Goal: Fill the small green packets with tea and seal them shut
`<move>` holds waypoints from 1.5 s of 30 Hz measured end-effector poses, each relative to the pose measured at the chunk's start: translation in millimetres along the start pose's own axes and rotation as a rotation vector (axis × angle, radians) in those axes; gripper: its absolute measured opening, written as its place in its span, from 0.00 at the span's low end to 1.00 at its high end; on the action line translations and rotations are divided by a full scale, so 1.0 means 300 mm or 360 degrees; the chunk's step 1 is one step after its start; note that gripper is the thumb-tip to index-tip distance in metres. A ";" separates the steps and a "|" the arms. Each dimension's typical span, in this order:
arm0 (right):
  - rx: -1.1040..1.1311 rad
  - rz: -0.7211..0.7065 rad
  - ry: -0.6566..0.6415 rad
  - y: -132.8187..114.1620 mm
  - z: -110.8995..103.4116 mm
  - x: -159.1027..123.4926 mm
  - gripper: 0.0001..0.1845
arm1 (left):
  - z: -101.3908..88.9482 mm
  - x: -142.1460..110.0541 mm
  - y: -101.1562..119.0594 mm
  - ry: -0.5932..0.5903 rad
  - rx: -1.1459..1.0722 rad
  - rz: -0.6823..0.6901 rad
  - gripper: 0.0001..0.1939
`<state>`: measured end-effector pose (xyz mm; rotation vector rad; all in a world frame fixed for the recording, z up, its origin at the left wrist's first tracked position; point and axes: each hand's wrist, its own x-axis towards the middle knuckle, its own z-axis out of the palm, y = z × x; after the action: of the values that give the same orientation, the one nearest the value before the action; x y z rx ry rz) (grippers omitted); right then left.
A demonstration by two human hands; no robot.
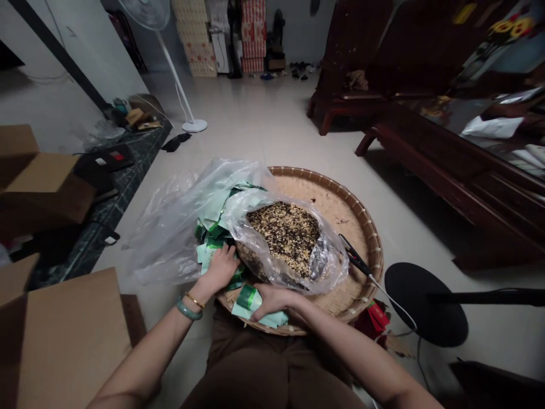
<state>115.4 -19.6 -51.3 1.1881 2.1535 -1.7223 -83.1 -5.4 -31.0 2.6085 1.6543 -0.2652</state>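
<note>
Dial set on the round, brown woven-bamboo tray (340, 190) at my lap; twelve points away from me.

Right hand (275, 301), seven o'clock, near rim: thumb and fingers closed round a small stack of flat, mint-and-dark-green packets (243, 309). Some fingertips hidden beneath.

Left hand (220, 268), between eight and nine: fingers bent, slightly apart, lying on the heap of loose mint-and-green packets (215, 213). Cannot tell whether they pinch one. The heap runs from eight to ten, partly in a large, cloudy clear-plastic bag (166, 250) that spills over the rim onto the floor at nine.

Mid-dial: an open, crumpled clear-plastic sack (334, 264) holding a dark-and-tan flaky mix (283, 230), mouth upward, both hands clear of the mix.

At three: a slim black tongs-like tool (355, 255) with a white cord, resting at the rim, untouched.

Progress, my judgement: early. One handful of packets is gathered; far more lie loose. The mix looks plentiful. No packet I can pick out is plainly filled; at this size I cannot tell whether any is sealed.
</note>
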 end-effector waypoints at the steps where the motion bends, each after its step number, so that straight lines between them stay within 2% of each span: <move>1: -0.0044 0.0044 -0.0010 -0.003 0.002 0.000 0.37 | 0.003 0.002 0.003 0.0007 0.0004 -0.0010 0.12; 3: -0.0107 0.0112 -0.0008 -0.020 0.007 -0.007 0.33 | 0.003 0.006 0.010 0.0026 0.0017 -0.0045 0.12; 5: -0.0160 0.0108 0.0106 -0.054 0.013 -0.039 0.27 | -0.005 0.010 0.014 0.0055 0.0030 -0.0104 0.13; 8: -0.0256 -0.0059 0.0408 -0.126 0.010 -0.150 0.18 | -0.038 -0.004 0.002 0.0128 0.0061 -0.0215 0.14; 9: -0.0180 -0.0168 0.0488 -0.147 -0.002 -0.201 0.15 | -0.059 -0.016 -0.006 0.0164 0.0058 -0.0245 0.15; 11: 0.0211 -0.0389 0.0619 -0.170 -0.049 -0.303 0.10 | -0.124 -0.044 -0.017 0.0276 -0.0056 -0.0246 0.15; 12: 0.0441 -0.0424 0.0737 -0.168 -0.085 -0.345 0.10 | -0.169 -0.056 -0.017 0.0390 -0.0179 -0.0236 0.15; 15: 0.1073 -0.0322 0.1320 -0.108 -0.218 -0.399 0.20 | -0.319 -0.052 0.028 0.0998 -0.0634 -0.0136 0.13; 16: 0.1292 -0.0291 0.1558 -0.076 -0.258 -0.389 0.23 | -0.361 -0.034 0.056 0.1120 -0.0725 -0.0044 0.13; 17: 0.1464 -0.0272 0.1703 -0.042 -0.287 -0.369 0.26 | -0.392 -0.010 0.085 0.1115 -0.0771 0.0122 0.14; 18: 0.1562 -0.0270 0.1700 -0.009 -0.305 -0.343 0.28 | -0.407 0.017 0.111 0.0961 -0.0750 0.0325 0.15; 20: 0.1611 -0.0146 0.1451 0.049 -0.302 -0.289 0.29 | -0.392 0.062 0.144 0.0559 -0.0571 0.0403 0.13; 23: 0.1469 -0.0042 0.1049 0.113 -0.244 -0.246 0.28 | -0.293 0.067 0.125 -0.0048 -0.0217 0.0186 0.07; 25: 0.1425 -0.0041 0.0897 0.138 -0.209 -0.243 0.27 | -0.231 0.034 0.085 -0.0299 -0.0126 0.0063 0.10; 26: 0.1428 -0.0043 0.0855 0.144 -0.201 -0.244 0.27 | -0.212 0.016 0.066 -0.0343 -0.0141 0.0052 0.13; 28: 0.1443 -0.0057 0.0840 0.138 -0.201 -0.240 0.28 | -0.202 -0.004 0.046 -0.0313 -0.0280 0.0039 0.17; 30: 0.1473 -0.0101 0.0898 0.106 -0.212 -0.218 0.29 | -0.217 0.007 0.054 -0.0163 -0.0660 0.0003 0.19; 32: 0.1550 -0.0185 0.0980 0.051 -0.220 -0.178 0.30 | -0.233 0.044 0.084 0.0002 -0.1309 -0.0120 0.24; 34: 0.1675 -0.0316 0.1025 -0.012 -0.216 -0.126 0.31 | -0.235 0.093 0.116 0.0076 -0.2055 -0.0324 0.32; 35: 0.1708 -0.0385 0.1017 -0.040 -0.210 -0.100 0.31 | -0.228 0.115 0.127 0.0086 -0.2331 -0.0396 0.37; 37: 0.1668 -0.0471 0.0994 -0.079 -0.197 -0.053 0.29 | -0.203 0.150 0.130 0.0165 -0.2650 -0.0497 0.44; 39: 0.1410 -0.0468 0.1022 -0.091 -0.187 -0.018 0.28 | -0.166 0.170 0.108 0.0237 -0.2731 -0.0555 0.45; 41: 0.1024 -0.0395 0.1120 -0.084 -0.183 0.001 0.32 | -0.126 0.174 0.072 0.0321 -0.2651 -0.0601 0.42; 43: 0.0692 -0.0318 0.1215 -0.069 -0.182 0.009 0.37 | -0.096 0.167 0.040 0.0451 -0.2403 -0.0619 0.37; 45: 0.0531 -0.0290 0.1235 -0.056 -0.181 0.012 0.38 | -0.084 0.150 0.027 0.0555 -0.1993 -0.0637 0.34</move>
<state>121.3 28.9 -22.2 2.0897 2.4758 -1.9737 -53.9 34.7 -14.0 1.4089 1.5760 0.9462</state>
